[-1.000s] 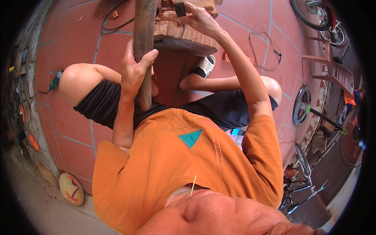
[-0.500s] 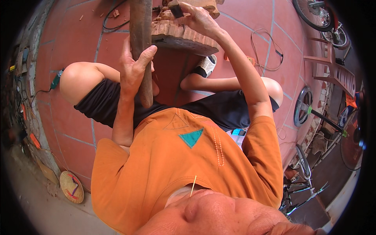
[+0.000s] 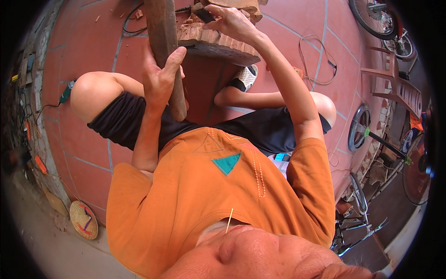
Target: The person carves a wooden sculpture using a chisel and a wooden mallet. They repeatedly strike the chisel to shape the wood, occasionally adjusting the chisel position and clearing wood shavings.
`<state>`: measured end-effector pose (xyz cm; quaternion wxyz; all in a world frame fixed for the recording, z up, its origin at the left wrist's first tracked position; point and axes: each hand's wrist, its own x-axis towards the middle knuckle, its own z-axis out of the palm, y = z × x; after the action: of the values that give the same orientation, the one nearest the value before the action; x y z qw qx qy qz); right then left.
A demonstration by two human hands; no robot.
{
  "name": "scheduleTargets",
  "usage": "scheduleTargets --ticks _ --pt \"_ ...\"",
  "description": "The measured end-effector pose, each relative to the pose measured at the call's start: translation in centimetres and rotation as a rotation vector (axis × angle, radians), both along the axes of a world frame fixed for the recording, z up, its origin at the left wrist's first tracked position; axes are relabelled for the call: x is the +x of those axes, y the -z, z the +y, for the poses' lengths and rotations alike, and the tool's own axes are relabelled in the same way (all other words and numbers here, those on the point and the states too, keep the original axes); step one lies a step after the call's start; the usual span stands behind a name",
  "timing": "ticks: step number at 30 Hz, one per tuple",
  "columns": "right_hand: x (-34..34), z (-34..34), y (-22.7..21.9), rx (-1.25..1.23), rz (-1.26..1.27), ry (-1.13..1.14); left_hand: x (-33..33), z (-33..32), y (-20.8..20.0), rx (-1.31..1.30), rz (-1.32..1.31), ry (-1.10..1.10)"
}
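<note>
My left hand is wrapped around a long wooden club. Its thick end runs past the top edge of the view, and the narrower end points down toward my lap. Up at the top, my right hand pinches a small dark blocky piece between thumb and fingers; whether it is part of a longer tool cannot be seen. That piece is over a rough-cut wood block standing on the floor between my legs. A lighter lump of wood lies on the block behind my right hand, cut off by the view's edge.
Wood chips and a black cable lie on the red tiles at the upper left. A green power tool is by my left knee, a woven hat lower left. Right are a looped cord, a plastic chair and bicycles.
The club has tilted: its thick end went left and its lower end slightly right and up. My right hand and the dark piece have shifted slightly left.
</note>
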<state>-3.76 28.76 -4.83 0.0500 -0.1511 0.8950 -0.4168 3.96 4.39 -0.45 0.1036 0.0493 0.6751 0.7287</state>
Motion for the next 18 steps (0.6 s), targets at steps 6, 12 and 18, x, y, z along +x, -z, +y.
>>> scheduleTargets --ticks 6,12,18 --pt "0.1 0.5 1.8 0.11 0.137 0.063 -0.7 -1.3 0.7 -0.201 -0.132 0.195" --pt "-0.3 0.3 1.9 0.136 0.151 0.06 -0.3 -0.7 0.0 0.136 0.03 -0.08" --pt "-0.2 0.1 1.5 0.171 0.1 0.113 -0.6 -0.6 1.6 -0.055 -0.239 0.198"
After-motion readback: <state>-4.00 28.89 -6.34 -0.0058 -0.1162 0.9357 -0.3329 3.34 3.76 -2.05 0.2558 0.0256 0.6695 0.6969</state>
